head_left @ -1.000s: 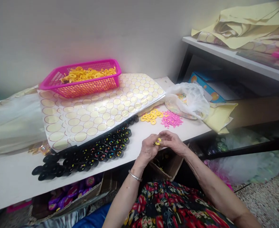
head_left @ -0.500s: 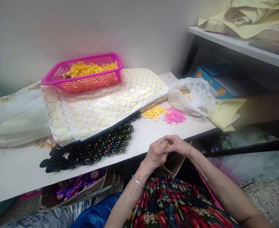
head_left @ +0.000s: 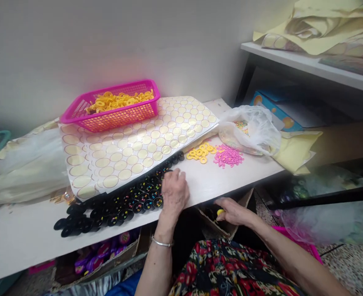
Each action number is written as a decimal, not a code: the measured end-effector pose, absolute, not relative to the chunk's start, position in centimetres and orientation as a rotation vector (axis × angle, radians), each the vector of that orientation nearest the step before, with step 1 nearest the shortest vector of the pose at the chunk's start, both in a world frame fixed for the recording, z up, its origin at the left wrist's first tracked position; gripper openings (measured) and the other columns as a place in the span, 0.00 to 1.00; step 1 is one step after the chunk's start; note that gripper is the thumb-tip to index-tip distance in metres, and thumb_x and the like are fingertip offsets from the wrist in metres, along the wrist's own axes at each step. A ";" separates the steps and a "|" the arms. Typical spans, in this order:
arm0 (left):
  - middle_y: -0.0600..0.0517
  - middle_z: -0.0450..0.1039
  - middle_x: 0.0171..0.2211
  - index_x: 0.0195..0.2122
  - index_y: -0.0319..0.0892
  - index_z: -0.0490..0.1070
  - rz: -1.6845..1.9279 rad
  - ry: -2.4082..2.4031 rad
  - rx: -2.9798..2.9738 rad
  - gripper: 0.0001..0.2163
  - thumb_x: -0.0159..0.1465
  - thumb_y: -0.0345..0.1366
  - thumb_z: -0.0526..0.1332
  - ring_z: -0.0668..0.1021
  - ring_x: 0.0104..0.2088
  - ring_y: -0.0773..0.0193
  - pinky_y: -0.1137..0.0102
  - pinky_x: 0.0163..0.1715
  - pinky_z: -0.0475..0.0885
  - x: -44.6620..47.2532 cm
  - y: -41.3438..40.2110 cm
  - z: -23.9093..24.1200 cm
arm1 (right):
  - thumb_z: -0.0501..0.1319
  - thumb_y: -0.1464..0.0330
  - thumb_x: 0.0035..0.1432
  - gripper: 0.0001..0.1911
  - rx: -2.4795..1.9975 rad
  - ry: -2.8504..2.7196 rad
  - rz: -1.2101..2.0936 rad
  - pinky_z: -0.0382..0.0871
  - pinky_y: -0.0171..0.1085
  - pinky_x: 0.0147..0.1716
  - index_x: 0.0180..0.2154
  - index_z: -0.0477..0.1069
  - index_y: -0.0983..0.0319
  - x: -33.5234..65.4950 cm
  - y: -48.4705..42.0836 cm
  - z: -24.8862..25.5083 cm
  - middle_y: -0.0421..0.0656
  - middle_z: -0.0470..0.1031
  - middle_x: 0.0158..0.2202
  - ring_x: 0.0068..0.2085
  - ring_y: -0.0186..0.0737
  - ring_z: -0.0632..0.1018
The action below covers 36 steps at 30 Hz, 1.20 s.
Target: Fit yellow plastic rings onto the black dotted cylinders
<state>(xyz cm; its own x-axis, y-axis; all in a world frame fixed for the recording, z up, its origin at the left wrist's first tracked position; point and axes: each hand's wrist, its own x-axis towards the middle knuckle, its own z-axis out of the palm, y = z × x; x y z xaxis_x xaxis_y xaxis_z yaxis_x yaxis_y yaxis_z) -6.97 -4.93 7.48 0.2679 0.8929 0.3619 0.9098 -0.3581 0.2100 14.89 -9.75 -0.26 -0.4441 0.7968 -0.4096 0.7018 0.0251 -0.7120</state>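
My left hand (head_left: 175, 190) is over the right end of the rows of small black cups (head_left: 138, 201). Its fingers curl down beside the cups, with the tips hidden, so I cannot make out what they grip. Many of the cups hold tiny coloured bits. Just off the table's front edge, my right hand (head_left: 234, 211) is closed on a small yellow piece (head_left: 220, 212), above an open cardboard box (head_left: 210, 222). On the table to the right lie yellow rings (head_left: 201, 152) and a pile of small pink pieces (head_left: 229, 156).
A pink basket (head_left: 113, 121) of yellow rings stands on sheets of round stickers (head_left: 144, 154). At the right are a white plastic bag (head_left: 258, 129), a blue box (head_left: 275, 107) and a shelf (head_left: 305, 63). Purple items (head_left: 98, 255) sit in a box under the table.
My hands have come apart. The left has moved left to the black cups; the right has dropped slightly toward the cardboard box, and the yellow piece now shows in it.
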 end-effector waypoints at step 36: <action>0.53 0.69 0.34 0.39 0.40 0.69 -1.607 -2.099 -2.661 0.17 0.46 0.31 0.64 0.72 0.35 0.65 0.69 0.36 0.68 -2.7 -0.9 1.6 | 0.49 0.74 0.58 0.10 -1.921 -2.087 0.215 0.56 0.33 0.28 0.31 0.68 0.62 16.9 -1.4 2.5 0.45 0.69 0.34 0.33 0.37 0.68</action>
